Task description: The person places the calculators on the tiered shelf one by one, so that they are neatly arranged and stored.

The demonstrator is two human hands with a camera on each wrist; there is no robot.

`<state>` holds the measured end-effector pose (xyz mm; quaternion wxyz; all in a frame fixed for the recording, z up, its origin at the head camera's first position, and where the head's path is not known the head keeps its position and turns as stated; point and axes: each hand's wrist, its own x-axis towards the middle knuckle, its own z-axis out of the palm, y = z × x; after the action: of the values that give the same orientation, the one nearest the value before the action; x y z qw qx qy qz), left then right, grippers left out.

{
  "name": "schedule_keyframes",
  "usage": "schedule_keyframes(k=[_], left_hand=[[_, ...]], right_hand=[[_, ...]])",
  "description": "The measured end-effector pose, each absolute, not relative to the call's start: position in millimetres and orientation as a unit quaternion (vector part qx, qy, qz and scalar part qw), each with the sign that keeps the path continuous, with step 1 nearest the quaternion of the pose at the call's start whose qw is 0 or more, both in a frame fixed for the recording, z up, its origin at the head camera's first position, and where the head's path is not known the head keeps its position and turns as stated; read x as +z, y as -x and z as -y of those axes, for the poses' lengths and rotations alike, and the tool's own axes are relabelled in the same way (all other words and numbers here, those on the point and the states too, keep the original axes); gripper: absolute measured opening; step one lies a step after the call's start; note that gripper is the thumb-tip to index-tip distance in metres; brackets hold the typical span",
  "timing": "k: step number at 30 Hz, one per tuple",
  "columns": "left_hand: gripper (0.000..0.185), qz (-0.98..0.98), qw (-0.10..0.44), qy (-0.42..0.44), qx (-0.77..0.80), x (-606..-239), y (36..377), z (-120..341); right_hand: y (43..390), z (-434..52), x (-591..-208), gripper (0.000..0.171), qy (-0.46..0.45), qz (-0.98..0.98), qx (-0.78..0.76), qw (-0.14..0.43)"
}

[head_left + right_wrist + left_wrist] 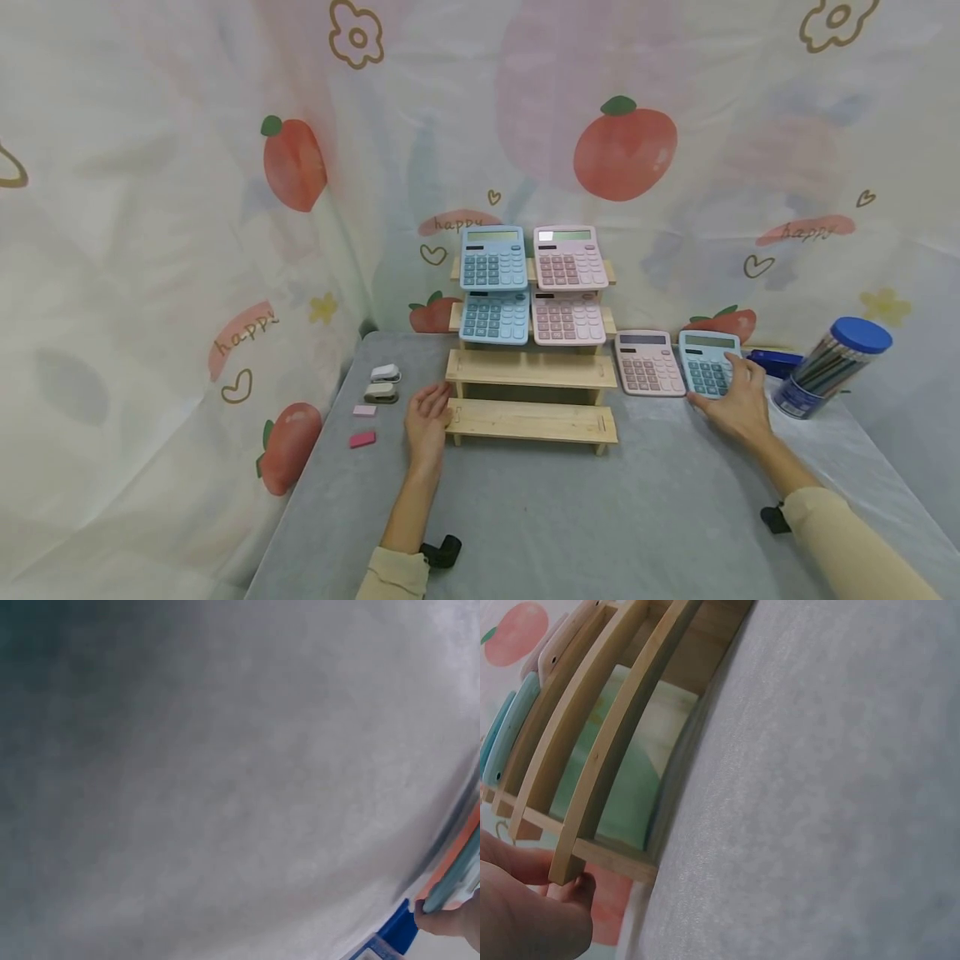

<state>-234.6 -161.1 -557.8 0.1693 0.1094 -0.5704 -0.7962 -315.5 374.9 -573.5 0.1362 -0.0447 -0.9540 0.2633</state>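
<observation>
A stepped wooden rack (531,367) stands mid-table. My left hand (427,421) holds the left end of its lowest shelf; the left wrist view has the fingers (521,862) around the shelf end (568,859). On the top shelf lean a blue calculator (493,260) and a pink calculator (572,260), with another blue one and pink one on the shelf below. Right of the rack, my right hand (738,404) grips a blue calculator (705,367) between thumb and fingers at its lower corner and right side. A pink calculator (649,364) is just left of it.
A blue-lidded tub of pencils (832,371) stands right of my right hand, beside a dark blue object (775,362). At the table's left lie a white stapler-like item (386,373), a grey-green one (381,392), a pale pink block (364,411) and a deep pink block (362,439).
</observation>
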Motion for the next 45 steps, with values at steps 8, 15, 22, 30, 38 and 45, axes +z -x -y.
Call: schedule_keyframes(k=[8,15,22,30,38,45], left_hand=[[0.053,0.576,0.171,-0.112,-0.791,-558.0,234.6,161.3],[0.053,0.573,0.169,-0.116,-0.794,-560.9,235.9,161.2],[0.053,0.58,0.164,-0.117,-0.79,-559.3,236.3,162.2],[0.051,0.58,0.169,-0.116,-0.788,-560.3,235.8,161.9],[0.051,0.573,0.163,-0.11,-0.795,-559.9,235.2,161.7],[0.051,0.568,0.167,-0.107,-0.799,-560.9,234.7,161.5]], right_hand=[[304.1,-367.8,-558.6,0.112,0.047,0.949,0.267,0.162],[289.8,-355.3,-539.6,0.108,0.045,0.944,0.278,0.173],[273.8,-336.5,-515.7,0.107,0.031,0.936,0.292,0.195],[250.9,-311.5,-488.5,0.105,-0.008,0.927,0.313,0.206],[231.3,-285.3,-472.4,0.111,-0.045,0.927,0.31,0.205],[215.8,-265.9,-464.9,0.116,-0.08,0.93,0.301,0.197]])
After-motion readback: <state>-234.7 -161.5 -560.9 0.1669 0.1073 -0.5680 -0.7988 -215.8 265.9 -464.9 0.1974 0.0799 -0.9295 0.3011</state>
